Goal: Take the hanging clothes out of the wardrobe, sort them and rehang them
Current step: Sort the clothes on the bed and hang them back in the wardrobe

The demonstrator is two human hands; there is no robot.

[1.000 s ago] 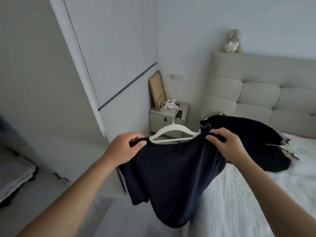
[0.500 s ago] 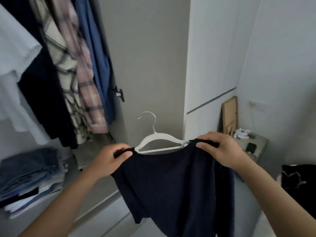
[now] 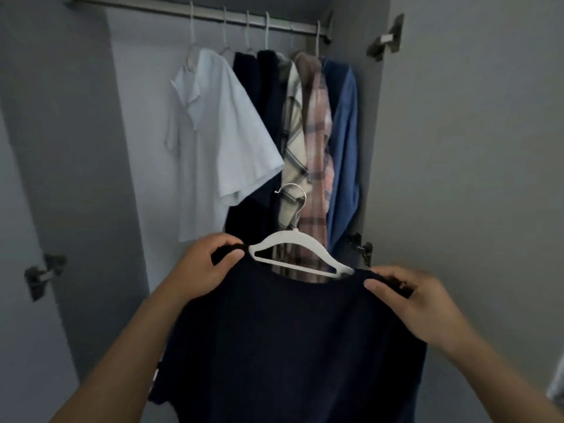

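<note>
Fingers of the left hand (image 3: 200, 267) curl round one shoulder of the dark navy top (image 3: 290, 340), thumb pressed on the front of the fabric; the right hand (image 3: 418, 303) pinches the other shoulder the same way. The top sits on a white hanger (image 3: 300, 251), held up in front of the open wardrobe, below the rail (image 3: 195, 9). The hanger's ends are covered by fabric, and the top's hem runs off the bottom edge. On the rail hang a white shirt (image 3: 213, 138), dark garments (image 3: 268, 96) largely hidden behind it, a cream checked shirt (image 3: 293, 141), a pink plaid shirt (image 3: 317, 141) and a blue shirt (image 3: 345, 154). How many dark pieces hang there cannot be told. Door hinges (image 3: 386, 38) are blurred.

Against half a second earlier, the view has swung left and up: the rail now shows, while the bedside table and folded stacks have gone from sight. Both grips are unchanged.
</note>
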